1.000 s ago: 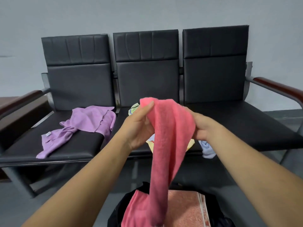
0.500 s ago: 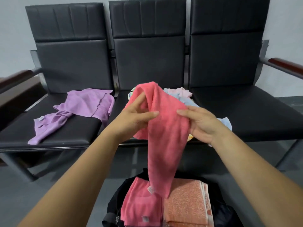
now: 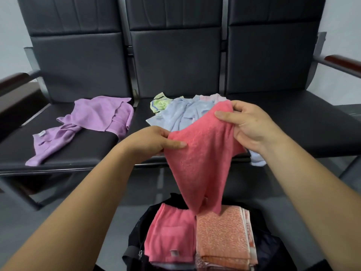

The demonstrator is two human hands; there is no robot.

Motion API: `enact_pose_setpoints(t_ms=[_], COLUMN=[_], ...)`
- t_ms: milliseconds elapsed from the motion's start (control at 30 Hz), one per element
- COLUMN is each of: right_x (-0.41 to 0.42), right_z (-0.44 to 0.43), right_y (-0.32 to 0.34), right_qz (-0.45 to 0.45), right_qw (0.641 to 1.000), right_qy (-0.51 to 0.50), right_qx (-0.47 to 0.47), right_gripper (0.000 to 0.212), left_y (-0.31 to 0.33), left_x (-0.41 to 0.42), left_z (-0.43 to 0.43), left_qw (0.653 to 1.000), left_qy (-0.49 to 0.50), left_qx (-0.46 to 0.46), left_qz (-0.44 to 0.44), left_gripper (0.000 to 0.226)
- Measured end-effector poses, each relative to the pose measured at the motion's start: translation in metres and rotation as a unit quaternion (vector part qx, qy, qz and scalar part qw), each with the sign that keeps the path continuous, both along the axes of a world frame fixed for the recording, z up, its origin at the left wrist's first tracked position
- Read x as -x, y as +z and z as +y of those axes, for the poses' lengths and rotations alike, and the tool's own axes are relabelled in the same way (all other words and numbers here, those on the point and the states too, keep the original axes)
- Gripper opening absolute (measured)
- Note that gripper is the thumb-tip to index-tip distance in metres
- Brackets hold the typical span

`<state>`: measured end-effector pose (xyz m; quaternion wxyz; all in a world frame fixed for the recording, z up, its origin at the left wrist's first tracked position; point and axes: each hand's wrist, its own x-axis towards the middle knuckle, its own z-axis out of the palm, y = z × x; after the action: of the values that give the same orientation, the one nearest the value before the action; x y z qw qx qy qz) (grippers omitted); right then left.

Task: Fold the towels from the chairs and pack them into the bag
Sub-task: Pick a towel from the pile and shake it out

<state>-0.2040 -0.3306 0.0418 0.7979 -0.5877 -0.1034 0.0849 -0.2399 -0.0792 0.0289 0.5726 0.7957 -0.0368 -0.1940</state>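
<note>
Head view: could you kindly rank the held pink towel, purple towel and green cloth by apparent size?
1. Unsure: held pink towel and purple towel look alike; pink is nearer.
2. Smallest: green cloth.

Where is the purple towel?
In the head view, the purple towel lies crumpled on the left chair seat, to the left of the blue towel on the middle seat.

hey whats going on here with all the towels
A person holds a pink towel by its top edge, left hand and right hand each gripping it, above a black bag. A folded pink towel and an orange towel already lie in the bag. A purple towel and a pale pile lie unfolded on the chairs.
</note>
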Motion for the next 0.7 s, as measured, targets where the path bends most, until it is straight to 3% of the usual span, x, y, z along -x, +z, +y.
enact_pose_setpoints(t_ms=[133, 267, 367, 467, 567, 633, 700], right_x=[0.005, 0.004, 0.005, 0.010, 0.009, 0.009, 0.009], right_z=[-0.010, -0.015, -0.016, -0.016, -0.015, -0.015, -0.017], right_y=[0.002, -0.005, -0.013, -0.014, -0.011, -0.006, -0.004], right_qz=[0.043, 0.020, 0.053, 0.068, 0.093, 0.107, 0.093], right_qw=[0.986, 0.974, 0.980, 0.982, 0.991, 0.994, 0.995], right_qy=[0.139, 0.018, -0.002, 0.015, -0.014, -0.002, 0.040], right_qx=[0.078, 0.226, 0.194, 0.176, 0.097, 0.020, -0.015], right_gripper=[0.043, 0.024, 0.020, 0.013, 0.011, 0.027, 0.049], left_y=[0.001, 0.008, 0.010, 0.012, 0.015, 0.015, 0.016], left_x=[0.008, 0.012, 0.015, 0.016, 0.017, 0.018, 0.018], left_z=[-0.009, -0.010, -0.014, -0.015, -0.013, -0.011, -0.008], left_qw=[0.986, 0.975, 0.967, 0.958, 0.947, 0.941, 0.948], left_qy=[0.062, 0.148, 0.169, 0.163, 0.122, 0.099, 0.101], left_qx=[0.153, 0.162, 0.181, 0.227, 0.288, 0.314, 0.282], left_qz=[0.010, -0.040, -0.057, -0.064, -0.072, -0.082, -0.109], left_gripper=[0.033, 0.022, 0.015, 0.022, 0.031, 0.031, 0.027])
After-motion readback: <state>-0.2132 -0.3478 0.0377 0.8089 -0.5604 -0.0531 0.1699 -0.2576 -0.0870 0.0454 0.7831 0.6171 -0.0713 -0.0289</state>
